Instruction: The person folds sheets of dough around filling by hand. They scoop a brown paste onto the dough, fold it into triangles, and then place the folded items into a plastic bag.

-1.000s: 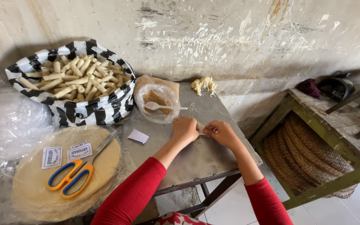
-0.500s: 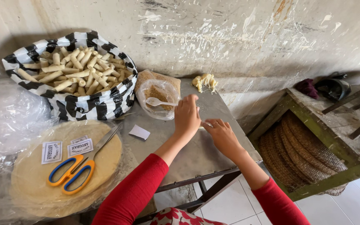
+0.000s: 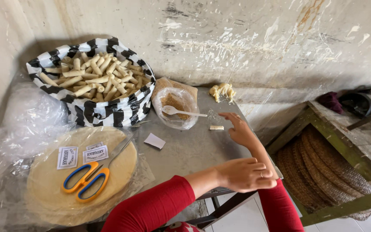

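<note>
Two bare hands in my view: my right hand, fingers spread and holding nothing, reaches toward the small rolled piece lying on the metal table beside the bag of filling; my left hand hovers loosely curled, empty

Rolls in a bag behind scissors on wrappers; spoon right of bag.
</note>
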